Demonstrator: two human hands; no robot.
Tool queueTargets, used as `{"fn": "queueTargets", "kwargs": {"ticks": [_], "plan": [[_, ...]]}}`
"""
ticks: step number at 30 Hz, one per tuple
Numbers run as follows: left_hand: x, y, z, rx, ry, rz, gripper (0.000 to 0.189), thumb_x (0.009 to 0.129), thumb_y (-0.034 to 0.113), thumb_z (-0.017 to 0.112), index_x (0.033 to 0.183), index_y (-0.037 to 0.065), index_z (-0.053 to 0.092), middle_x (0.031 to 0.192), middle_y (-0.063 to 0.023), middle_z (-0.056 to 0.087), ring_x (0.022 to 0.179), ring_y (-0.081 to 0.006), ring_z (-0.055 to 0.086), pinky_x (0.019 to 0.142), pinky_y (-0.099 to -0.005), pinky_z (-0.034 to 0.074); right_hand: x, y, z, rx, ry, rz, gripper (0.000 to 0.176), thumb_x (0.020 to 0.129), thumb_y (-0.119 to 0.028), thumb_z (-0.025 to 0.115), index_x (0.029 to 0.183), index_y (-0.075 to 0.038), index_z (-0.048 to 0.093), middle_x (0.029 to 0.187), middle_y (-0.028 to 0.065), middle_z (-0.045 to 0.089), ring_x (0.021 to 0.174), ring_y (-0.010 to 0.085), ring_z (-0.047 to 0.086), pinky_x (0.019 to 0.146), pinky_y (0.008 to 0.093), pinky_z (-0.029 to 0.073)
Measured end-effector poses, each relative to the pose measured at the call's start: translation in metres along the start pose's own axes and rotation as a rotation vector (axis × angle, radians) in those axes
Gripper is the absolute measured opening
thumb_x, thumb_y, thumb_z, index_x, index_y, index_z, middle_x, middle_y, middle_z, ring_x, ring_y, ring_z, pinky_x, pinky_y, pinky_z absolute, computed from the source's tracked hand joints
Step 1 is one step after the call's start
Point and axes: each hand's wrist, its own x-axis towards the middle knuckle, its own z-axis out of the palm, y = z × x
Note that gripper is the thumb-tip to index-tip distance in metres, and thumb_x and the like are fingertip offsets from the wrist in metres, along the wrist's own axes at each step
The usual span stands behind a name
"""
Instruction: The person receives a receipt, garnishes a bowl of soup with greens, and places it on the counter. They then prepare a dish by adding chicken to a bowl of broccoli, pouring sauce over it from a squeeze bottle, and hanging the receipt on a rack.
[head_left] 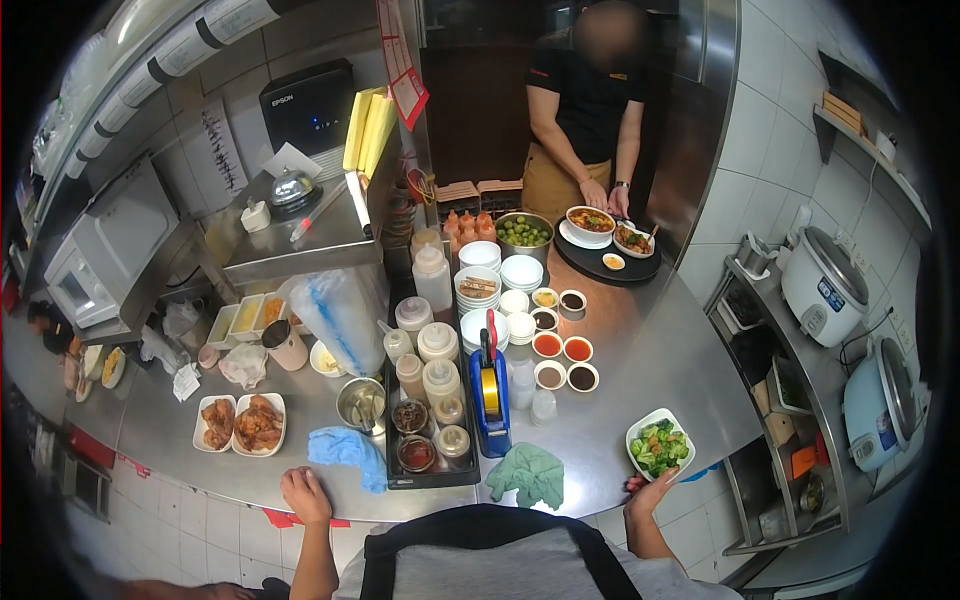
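Observation:
My right hand [652, 495] is closed on the lower edge of a white bowl [686, 462] at the right front of the steel counter. Green leafy vegetables with small brown bits [660, 447] fill the bowl. At the counter's front edge on the left, my left hand [305, 495] rests with its fingers curled and nothing visible in them. Nearest to it are a blue cloth [347, 458] and two white dishes of fried chicken [258, 424]. A green cloth [527, 474] lies between my hands, beside a blue tape dispenser [493, 430].
A black tray [432, 480] holds sauce bottles and jars. Stacked white bowls [480, 257] and small sauce dishes [577, 348] stand mid-counter. Across the counter, a co-worker [588, 110] reaches to bowls on a round black tray [610, 268]. Rice cookers [825, 280] stand on the right shelf.

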Motion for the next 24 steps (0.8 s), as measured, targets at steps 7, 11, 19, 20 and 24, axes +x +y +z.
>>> {"fn": "queueTargets", "kwargs": {"ticks": [7,11,19,20,24], "plan": [[0.000,-0.001,0.000,-0.003,0.001,-0.008,0.018,0.086,0.016,0.048,0.090,0.000,0.056,0.095,-0.0160,0.051,0.090,-0.0341,0.048,0.081,-0.0430,0.038,-0.008,-0.005,0.006,0.000,0.049,-0.019,0.048,0.092,-0.055,0.033,0.105,-0.009,0.039,0.058,0.0070,0.049,0.039,0.0151,0.045,0.034,0.0249,0.038],[-0.001,-0.010,0.006,0.036,0.004,0.016,0.020,0.087,0.017,0.047,0.091,0.000,0.056,0.095,-0.0171,0.052,0.090,-0.0350,0.048,0.080,-0.0433,0.038,0.001,0.001,0.001,0.032,-0.069,-0.055,0.049,0.093,-0.050,0.033,0.122,-0.010,0.030,0.056,0.0067,0.046,0.037,0.0132,0.043,0.032,0.0240,0.034],[-0.002,-0.015,0.016,0.017,-0.020,0.068,0.021,0.089,0.019,0.046,0.092,0.000,0.057,0.094,-0.0181,0.053,0.088,-0.0359,0.050,0.080,-0.0446,0.038,0.080,-0.004,0.065,0.000,-0.141,-0.021,0.046,0.091,-0.054,0.036,0.094,-0.009,0.042,0.055,0.0022,0.044,0.039,0.0119,0.040,0.033,0.0248,0.032],[-0.003,-0.015,0.019,0.019,0.001,0.070,0.021,0.088,0.018,0.047,0.091,0.001,0.057,0.094,-0.0180,0.053,0.088,-0.0359,0.050,0.080,-0.0443,0.038,0.090,-0.009,0.078,0.020,-0.168,0.031,0.050,0.089,-0.058,0.035,0.092,-0.008,0.043,0.056,0.0021,0.045,0.040,0.0122,0.040,0.034,0.0252,0.033],[0.000,-0.019,0.008,-0.011,-0.013,0.000,0.019,0.082,0.018,0.049,0.088,0.003,0.059,0.093,-0.0166,0.054,0.089,-0.0342,0.050,0.079,-0.0438,0.038,0.134,0.003,0.126,-0.010,-0.273,0.274,0.065,0.091,-0.057,0.030,0.122,-0.002,0.046,0.075,0.0057,0.057,0.058,0.0155,0.048,0.053,0.0261,0.042]]}}
